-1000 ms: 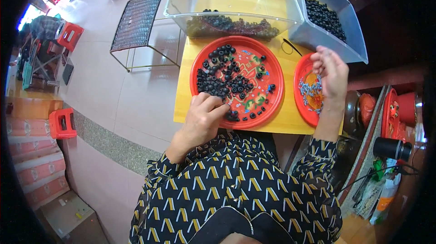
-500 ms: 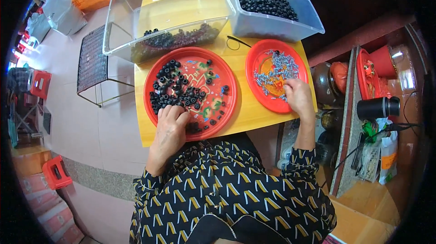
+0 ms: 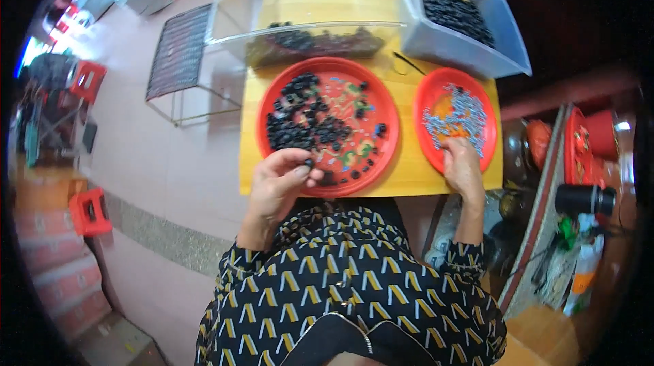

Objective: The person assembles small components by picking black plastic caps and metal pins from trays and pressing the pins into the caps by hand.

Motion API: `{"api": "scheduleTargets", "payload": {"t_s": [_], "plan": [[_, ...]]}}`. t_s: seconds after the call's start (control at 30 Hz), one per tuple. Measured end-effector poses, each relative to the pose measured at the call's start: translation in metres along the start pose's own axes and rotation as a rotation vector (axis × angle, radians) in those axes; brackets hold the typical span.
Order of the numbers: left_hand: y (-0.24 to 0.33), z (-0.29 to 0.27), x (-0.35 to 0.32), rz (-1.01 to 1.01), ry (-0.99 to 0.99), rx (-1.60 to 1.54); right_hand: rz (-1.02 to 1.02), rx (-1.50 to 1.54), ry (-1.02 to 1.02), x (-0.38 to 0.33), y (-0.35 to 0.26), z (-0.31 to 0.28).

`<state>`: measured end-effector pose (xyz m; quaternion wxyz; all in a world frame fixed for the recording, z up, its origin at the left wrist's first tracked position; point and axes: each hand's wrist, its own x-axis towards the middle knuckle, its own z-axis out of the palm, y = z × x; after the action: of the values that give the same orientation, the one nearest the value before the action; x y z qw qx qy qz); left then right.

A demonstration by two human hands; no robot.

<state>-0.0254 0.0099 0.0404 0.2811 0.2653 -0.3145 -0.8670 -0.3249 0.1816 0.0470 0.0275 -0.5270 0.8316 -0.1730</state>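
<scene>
My left hand (image 3: 272, 185) is at the near left edge of a large round red tray (image 3: 390, 110). Thumb and fingertips pinch a small round black part (image 3: 309, 163). Many loose black ring-like parts (image 3: 300, 127) are heaped on the tray's left side, with a few scattered on its right. Over the near edge of a smaller red plate (image 3: 422, 93), my right hand (image 3: 464, 168) points its closed fingertips down at the plate. Whatever they hold, if anything, is hidden. Tiny silvery-blue pieces (image 3: 470, 115) are spread over that plate.
Beyond the tray, a clear plastic bin (image 3: 320, 8) holds some black parts. Right of it, a translucent bin (image 3: 511, 42) contains a bigger heap. A thin black loop-ended item (image 3: 409, 63) lies on the yellow table (image 3: 405, 185). A dark woven rack (image 3: 180, 46) stands left.
The whole view has shifted. My left hand has risen from the heap and turned, showing a black part in its fingertips. My right hand stays at the small plate, fingers lowered.
</scene>
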Motion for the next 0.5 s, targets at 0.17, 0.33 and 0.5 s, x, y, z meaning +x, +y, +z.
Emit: {"api": "scheduleTargets", "payload": {"t_s": [0.17, 0.33, 0.5], "plan": [[-0.005, -0.006, -0.007, -0.019, -0.073, -0.150, 0.082, 0.299, 0.095, 0.003, -0.033, -0.009], [-0.005, -0.001, -0.013, -0.003, -0.118, -0.299, 0.014, 0.649, -0.019, 0.007, -0.079, 0.000], [-0.007, -0.003, -0.016, -0.062, -0.154, -0.392, 0.105, 1.311, -0.321, 0.003, -0.135, 0.022]]}}
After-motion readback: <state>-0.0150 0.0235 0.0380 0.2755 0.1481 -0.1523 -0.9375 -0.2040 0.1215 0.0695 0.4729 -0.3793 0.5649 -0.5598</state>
